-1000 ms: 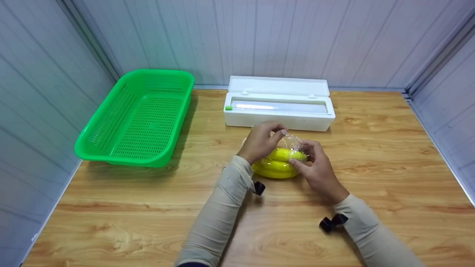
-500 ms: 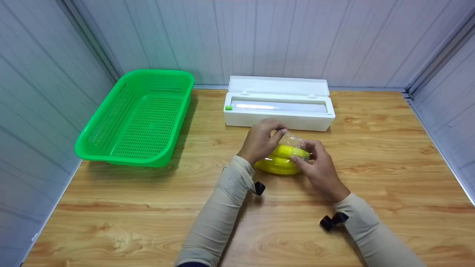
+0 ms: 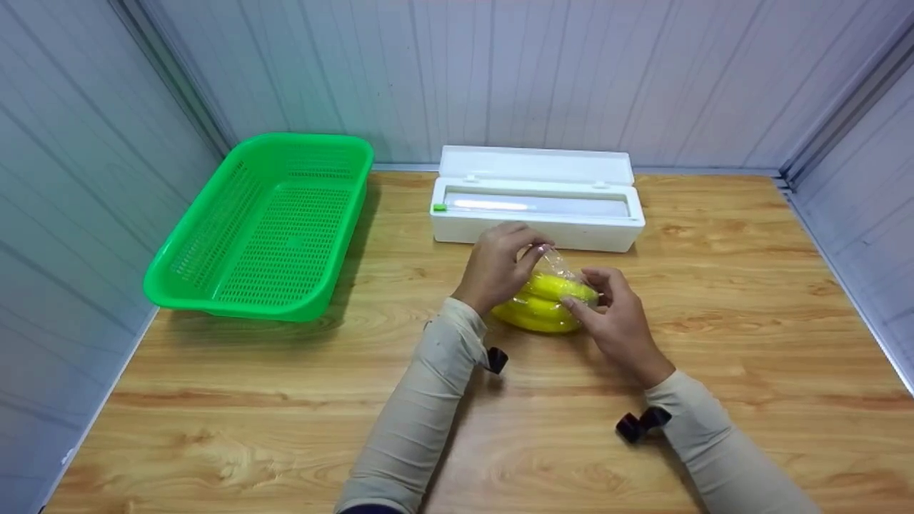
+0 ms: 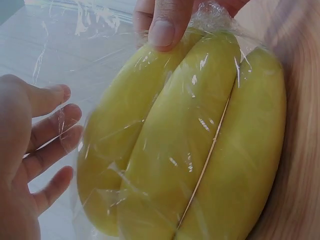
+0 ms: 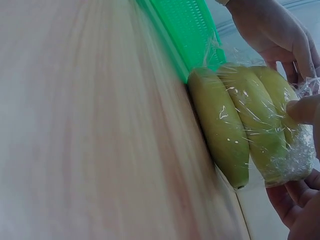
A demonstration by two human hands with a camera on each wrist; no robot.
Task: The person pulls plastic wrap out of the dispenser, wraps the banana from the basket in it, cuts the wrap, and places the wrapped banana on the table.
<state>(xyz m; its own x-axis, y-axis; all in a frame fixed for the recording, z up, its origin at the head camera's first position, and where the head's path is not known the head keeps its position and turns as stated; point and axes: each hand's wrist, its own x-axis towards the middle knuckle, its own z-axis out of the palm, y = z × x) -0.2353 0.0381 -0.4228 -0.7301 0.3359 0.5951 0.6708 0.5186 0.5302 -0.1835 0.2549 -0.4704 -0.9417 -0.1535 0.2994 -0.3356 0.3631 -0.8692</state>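
Observation:
Three yellow bananas [image 3: 539, 314] lie side by side in the middle of the table, bundled in clear plastic wrap [image 4: 190, 107]. At the far side of the bunch my left hand [image 3: 496, 265] pinches a loose edge of the film between thumb and fingertips, pulling up a see-through flap. My right hand [image 3: 623, 325] grips the right end of the bananas, its thumb [image 4: 165, 25] on top and its fingers [image 5: 290, 200] beneath. Film is bunched and crinkled around that end, as the right wrist view shows.
Behind the hands stands a white wrap dispenser box [image 3: 535, 232] with its lid raised and a roll inside. To the left is a green slotted basket [image 3: 285, 243]. Panel walls [image 3: 528, 78] close in the wooden table [image 3: 285, 428] at the back and sides.
My left hand has moved slightly away from me, drawing the film tauter. The bananas have shifted a little away and to the right, with my right hand still holding their end.

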